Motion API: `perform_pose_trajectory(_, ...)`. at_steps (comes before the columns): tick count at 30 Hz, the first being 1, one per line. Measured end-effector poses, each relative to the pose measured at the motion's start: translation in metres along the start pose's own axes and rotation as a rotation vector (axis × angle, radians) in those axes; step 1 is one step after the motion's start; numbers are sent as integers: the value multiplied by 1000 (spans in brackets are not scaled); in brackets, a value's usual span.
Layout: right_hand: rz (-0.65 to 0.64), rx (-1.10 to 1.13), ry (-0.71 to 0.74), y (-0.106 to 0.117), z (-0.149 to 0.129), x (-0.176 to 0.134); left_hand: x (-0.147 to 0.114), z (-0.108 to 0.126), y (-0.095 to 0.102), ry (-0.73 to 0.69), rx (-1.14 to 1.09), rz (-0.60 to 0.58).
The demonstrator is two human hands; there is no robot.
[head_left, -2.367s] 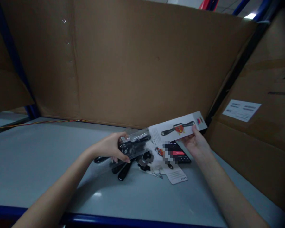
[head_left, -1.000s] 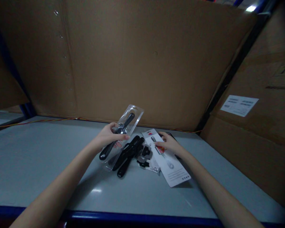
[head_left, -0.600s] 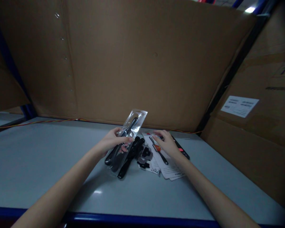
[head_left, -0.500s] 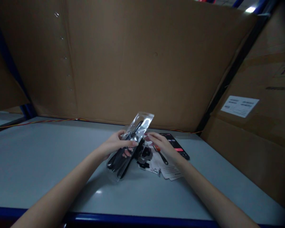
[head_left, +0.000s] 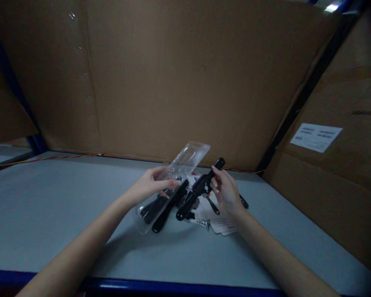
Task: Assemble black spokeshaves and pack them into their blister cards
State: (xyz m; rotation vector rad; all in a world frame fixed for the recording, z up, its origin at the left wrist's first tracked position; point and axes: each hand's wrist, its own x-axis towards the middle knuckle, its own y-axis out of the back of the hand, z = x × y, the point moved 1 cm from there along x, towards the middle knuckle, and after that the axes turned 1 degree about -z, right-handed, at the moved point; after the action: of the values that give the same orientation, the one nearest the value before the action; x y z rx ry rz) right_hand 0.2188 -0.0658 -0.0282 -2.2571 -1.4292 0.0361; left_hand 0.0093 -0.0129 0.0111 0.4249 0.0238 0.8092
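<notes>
My left hand point(head_left: 156, 183) is closed around a clear plastic blister pack point(head_left: 188, 159), which tilts up to the right over the table. Black parts lie in its lower end, and a long black handle point(head_left: 170, 206) sticks out along its right side. Between the fingers of my right hand point(head_left: 227, 187) is a black two-handled tool that looks like a spokeshave point(head_left: 200, 186). It slants with one end up by the fingers and the other down to the left. Printed cards point(head_left: 221, 225) and small black pieces lie below the hands, partly covered.
A phone point(head_left: 244, 201) shows only a corner behind my right hand. Small metal parts point(head_left: 207, 225) lie at the cards' front edge. A cardboard wall point(head_left: 179, 82) closes the back, with a twisted wire point(head_left: 68, 157) along its foot. A labelled carton point(head_left: 336, 181) stands at the right.
My right hand has taken hold of the black spokeshave-like tool, which is now out of the pack and to its right. The phone is now mostly covered by my right hand.
</notes>
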Motion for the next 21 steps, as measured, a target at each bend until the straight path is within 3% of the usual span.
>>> perform_pose_trajectory(3, 96, 10, -18, 15, 1, 9, 7, -9, 26, -65, 502, 405)
perform_pose_trajectory(5, 103, -4, -65, 21, 4, 14, 13, -18, 39, -55, 755, 519)
perform_pose_trajectory(10, 77, 13, -190, 19, 10, 12, 30, -36, 42, 9, 987, 370)
perform_pose_trajectory(15, 68, 20, -191, 12, 5, 6, 45, -44, 31, 157, 1067, 334)
perform_pose_trajectory(21, 49, 10, -189, 11, 3, 5, 59, -58, 24, 177, 1085, 296)
